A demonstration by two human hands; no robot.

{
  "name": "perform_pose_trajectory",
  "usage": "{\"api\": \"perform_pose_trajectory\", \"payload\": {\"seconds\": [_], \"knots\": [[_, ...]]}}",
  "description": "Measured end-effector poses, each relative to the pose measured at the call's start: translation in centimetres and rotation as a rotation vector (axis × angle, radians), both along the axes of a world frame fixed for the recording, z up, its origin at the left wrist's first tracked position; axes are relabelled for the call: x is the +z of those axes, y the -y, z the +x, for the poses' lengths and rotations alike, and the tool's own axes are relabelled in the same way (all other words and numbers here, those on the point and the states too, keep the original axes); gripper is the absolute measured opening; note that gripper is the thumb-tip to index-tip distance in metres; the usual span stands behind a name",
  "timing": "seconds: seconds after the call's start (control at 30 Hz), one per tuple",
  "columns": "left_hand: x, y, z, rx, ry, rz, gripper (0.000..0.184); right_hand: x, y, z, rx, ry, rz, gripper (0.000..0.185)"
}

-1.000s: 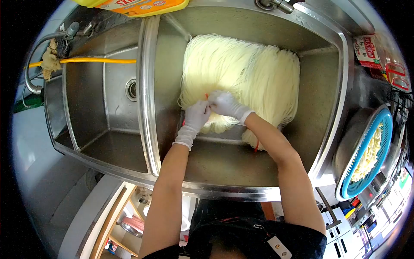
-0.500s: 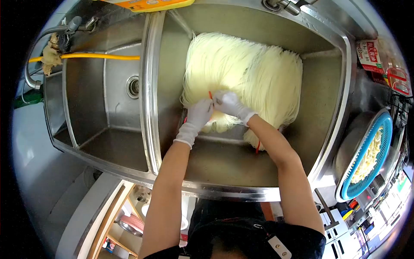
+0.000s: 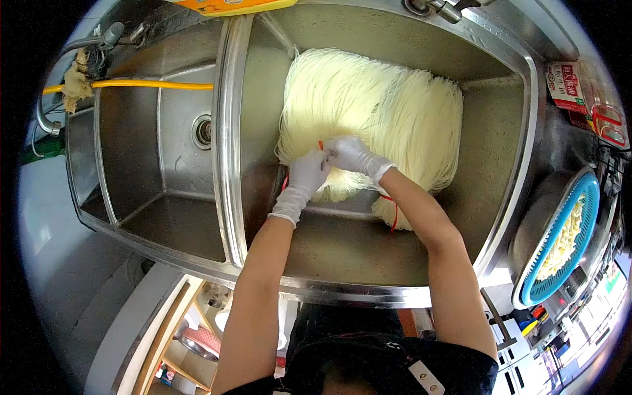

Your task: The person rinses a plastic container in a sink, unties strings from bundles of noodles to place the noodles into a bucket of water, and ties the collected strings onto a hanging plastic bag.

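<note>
Pale noodles point(image 3: 336, 92) lie in two long bundles side by side in the large steel sink basin point(image 3: 487, 158). My left hand point(image 3: 308, 172), in a white glove, is closed at the near end of the left bundle, with a red tie point(image 3: 320, 145) at its fingertips. My right hand point(image 3: 349, 153), also gloved, is closed against the left one at the same spot; its fingertips are partly hidden. Another red tie point(image 3: 395, 214) is around the near end of the right bundle, beneath my right forearm.
Left of the metal divider point(image 3: 230, 145) is a smaller basin with a drain point(image 3: 203, 131) and a yellow hose point(image 3: 155, 85). A blue basket point(image 3: 559, 243) with pale strips stands at the right. A faucet point(image 3: 434, 8) is at the top.
The camera view has shifted slightly. Both hands stay together at the left bundle's red tie, with small finger movements; more of the right bundle's tie shows.
</note>
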State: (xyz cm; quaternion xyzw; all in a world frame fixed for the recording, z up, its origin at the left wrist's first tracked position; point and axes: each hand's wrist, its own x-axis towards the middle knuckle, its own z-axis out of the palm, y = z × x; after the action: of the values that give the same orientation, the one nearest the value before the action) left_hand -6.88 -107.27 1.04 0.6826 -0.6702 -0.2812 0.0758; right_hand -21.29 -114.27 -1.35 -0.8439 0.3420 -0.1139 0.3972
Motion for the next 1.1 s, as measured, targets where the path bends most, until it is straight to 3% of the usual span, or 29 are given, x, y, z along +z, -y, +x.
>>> {"api": "perform_pose_trajectory", "payload": {"seconds": [0.27,0.47,0.67,0.87,0.97,1.1], "knots": [[0.5,-0.1,0.5,-0.166,0.095,-0.064,0.010,-1.0,0.1,-0.3,0.046,0.088,0.032,0.009],[-0.1,-0.1,0.9,-0.167,-0.021,-0.165,0.012,-1.4,0.8,-0.2,0.082,0.004,0.218,0.013],[0.2,-0.4,0.8,-0.160,0.004,-0.160,0.010,0.3,-0.2,0.0,0.000,-0.048,0.148,0.015],[0.2,-1.0,0.9,-0.058,-0.036,-0.145,0.009,0.5,-1.6,0.1,-0.210,0.046,0.152,0.011],[-0.1,-1.1,0.7,0.133,-0.219,-0.114,0.009,0.8,-1.5,-0.1,-0.234,0.008,0.243,0.011],[0.1,-0.9,0.8,0.113,-0.143,-0.116,0.008,1.1,-0.9,-0.5,-0.134,0.088,0.113,0.009]]}}
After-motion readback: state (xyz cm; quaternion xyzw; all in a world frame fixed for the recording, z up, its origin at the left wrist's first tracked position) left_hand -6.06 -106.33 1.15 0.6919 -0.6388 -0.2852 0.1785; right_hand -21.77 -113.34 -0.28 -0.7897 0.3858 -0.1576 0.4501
